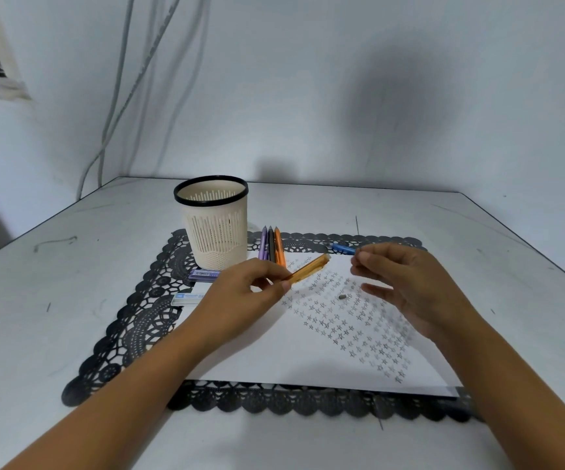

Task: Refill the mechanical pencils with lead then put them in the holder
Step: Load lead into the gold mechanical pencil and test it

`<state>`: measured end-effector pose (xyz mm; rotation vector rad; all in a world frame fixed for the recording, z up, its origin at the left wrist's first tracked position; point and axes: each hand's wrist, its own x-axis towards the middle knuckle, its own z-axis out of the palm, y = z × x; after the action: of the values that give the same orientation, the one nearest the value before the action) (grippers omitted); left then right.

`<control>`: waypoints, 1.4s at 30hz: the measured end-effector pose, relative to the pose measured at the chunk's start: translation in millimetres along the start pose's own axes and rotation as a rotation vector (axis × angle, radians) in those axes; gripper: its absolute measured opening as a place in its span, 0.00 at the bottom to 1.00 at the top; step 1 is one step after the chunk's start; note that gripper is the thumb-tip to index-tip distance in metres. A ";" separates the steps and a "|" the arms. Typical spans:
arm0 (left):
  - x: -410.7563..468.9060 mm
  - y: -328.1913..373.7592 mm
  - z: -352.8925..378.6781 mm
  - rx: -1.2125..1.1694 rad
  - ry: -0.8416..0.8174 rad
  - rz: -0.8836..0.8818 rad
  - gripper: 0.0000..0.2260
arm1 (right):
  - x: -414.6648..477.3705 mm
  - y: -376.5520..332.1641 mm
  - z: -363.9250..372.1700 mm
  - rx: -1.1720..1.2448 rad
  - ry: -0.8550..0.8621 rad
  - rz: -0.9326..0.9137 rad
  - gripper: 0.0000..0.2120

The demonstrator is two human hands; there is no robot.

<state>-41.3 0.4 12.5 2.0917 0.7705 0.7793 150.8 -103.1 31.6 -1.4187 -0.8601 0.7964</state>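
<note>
Holding the orange pencil [309, 268] tilted up in your left hand [240, 293], open end toward your right hand [399, 283]; right fingertips pinched together, probably on lead, too thin to tell; small cap [342, 296] parked on the paper [308, 351]; three pencils [271, 247] wait beside the empty holder [213, 222].

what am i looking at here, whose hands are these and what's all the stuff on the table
There is one picture, taken by a camera worn on a person's head, looking down at their own bare hands; no machine is involved. The left hand holds a translucent orange mechanical pencil. The right hand pinches something too thin to make out. On the grey table lies a black lace-pattern mat under a white sheet with small star marks. On them stand a cream slotted holder with a black rim, three pencils side by side, purple, black and orange, a blue pencil, two small lead cases and a tiny grey piece.
</note>
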 end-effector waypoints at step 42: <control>-1.2 -1.7 7.1 -0.007 -0.016 0.025 0.09 | -0.9 8.3 19.2 0.291 -0.022 -0.037 0.07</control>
<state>-37.3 -2.7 7.1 2.1025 0.7336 0.7768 133.9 -94.5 22.7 -1.1363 -0.7513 0.8722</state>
